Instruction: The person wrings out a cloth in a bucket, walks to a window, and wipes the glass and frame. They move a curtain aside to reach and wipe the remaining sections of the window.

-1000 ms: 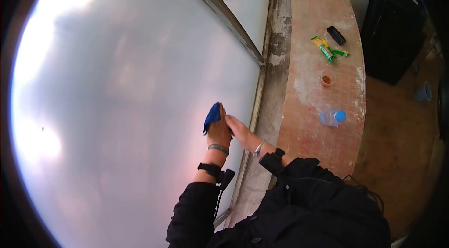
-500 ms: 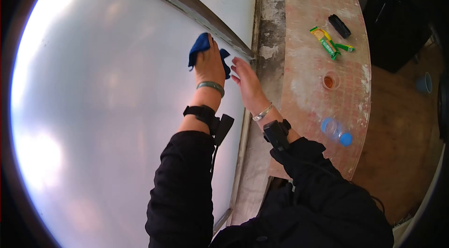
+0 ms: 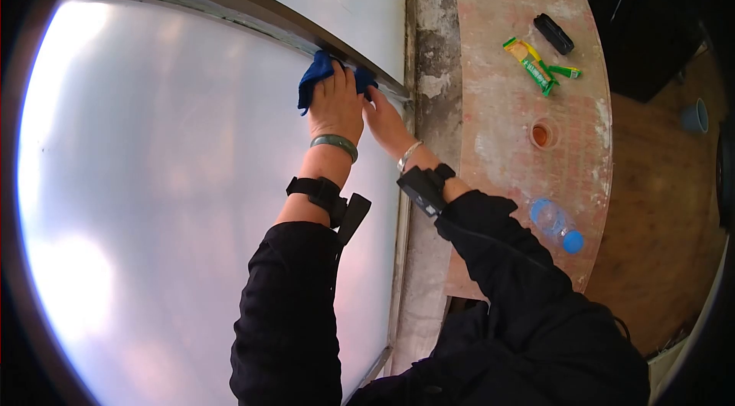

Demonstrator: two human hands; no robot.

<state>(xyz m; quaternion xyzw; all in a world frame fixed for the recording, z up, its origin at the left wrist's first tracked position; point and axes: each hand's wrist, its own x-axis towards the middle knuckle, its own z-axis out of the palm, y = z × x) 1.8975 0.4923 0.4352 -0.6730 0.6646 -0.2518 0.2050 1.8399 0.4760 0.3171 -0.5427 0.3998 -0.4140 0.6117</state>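
A dark blue cloth (image 3: 314, 78) lies against the frosted window pane (image 3: 191, 176), right below the dark frame bar (image 3: 291, 17). My left hand (image 3: 335, 111) presses it from above, fingers pointing up toward the bar and closed on the fabric. At the cloth's right end is my right hand (image 3: 385, 124), its fingertips meeting the edge and seeming to pinch it; part of those fingers is hidden. A green bangle (image 3: 334, 144) circles my left wrist and a silver bracelet (image 3: 409, 156) my right.
Right of the window runs a worn wooden counter (image 3: 498, 169). On it are a black case (image 3: 553, 33), a green and yellow snack packet (image 3: 532, 67), a cup with brown liquid (image 3: 543, 133) and a clear bottle lying down (image 3: 553, 220). A grey-blue bucket (image 3: 695, 117) stands beyond.
My right hand has moved left and up to the cloth's edge, from open beside it. The left hand with the cloth sits closer under the frame bar as the view has shifted.
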